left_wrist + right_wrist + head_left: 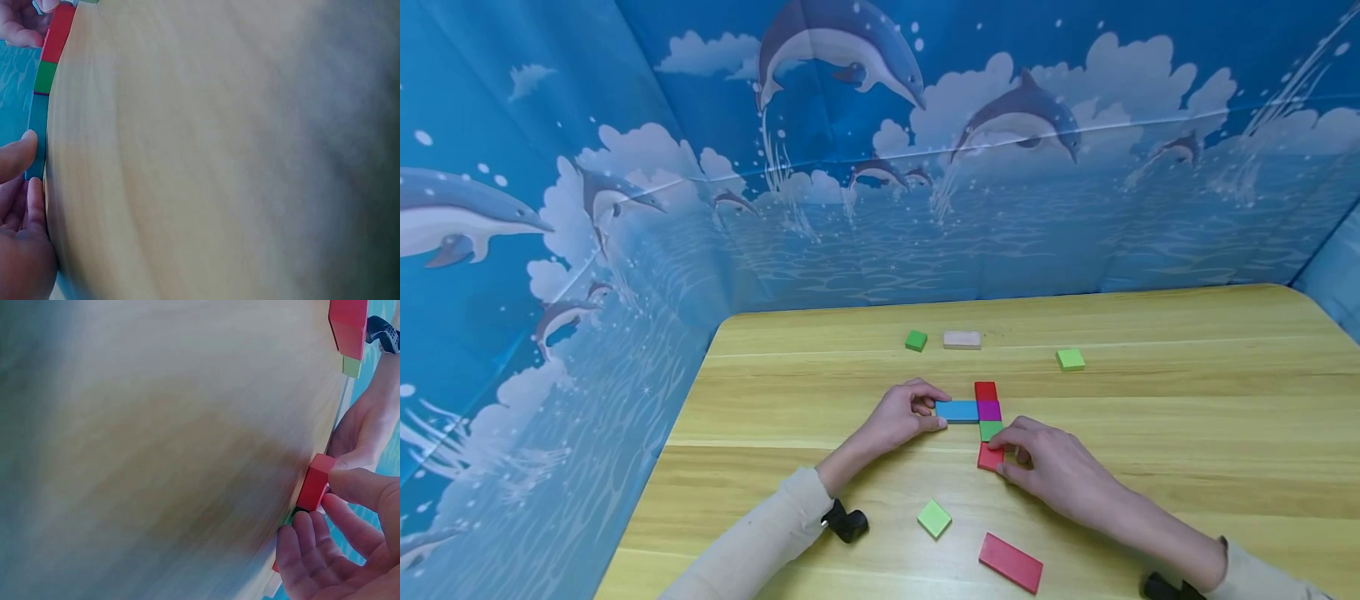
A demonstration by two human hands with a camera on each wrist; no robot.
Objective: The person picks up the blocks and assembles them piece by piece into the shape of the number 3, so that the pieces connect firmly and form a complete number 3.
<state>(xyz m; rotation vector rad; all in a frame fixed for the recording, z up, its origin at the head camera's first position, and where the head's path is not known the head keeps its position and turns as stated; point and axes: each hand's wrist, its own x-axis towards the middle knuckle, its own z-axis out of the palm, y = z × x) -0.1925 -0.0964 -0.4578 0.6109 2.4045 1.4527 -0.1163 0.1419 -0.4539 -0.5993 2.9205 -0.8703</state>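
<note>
Flat coloured blocks lie joined on the table. A red block [985, 391] at the far end, a magenta block [989, 411], a green block [991, 430] and a nearer red block [988, 457] form a column. From the magenta one a long blue block [957, 412] runs leftward. My left hand [898, 417] pinches the left end of the blue block between thumb and fingers. With thumb and fingertips, my right hand [1063, 471] grips the nearer red block from its right side; the right wrist view shows the thumb on this red block [315, 481].
Toward the back lie a green block [916, 340], a pale pinkish block [962, 340] and a light green block [1070, 359]. Nearer me are another light green block [935, 519] and a long red block [1011, 563]. A dolphin-printed curtain [880, 242] hangs behind the wooden table [760, 375].
</note>
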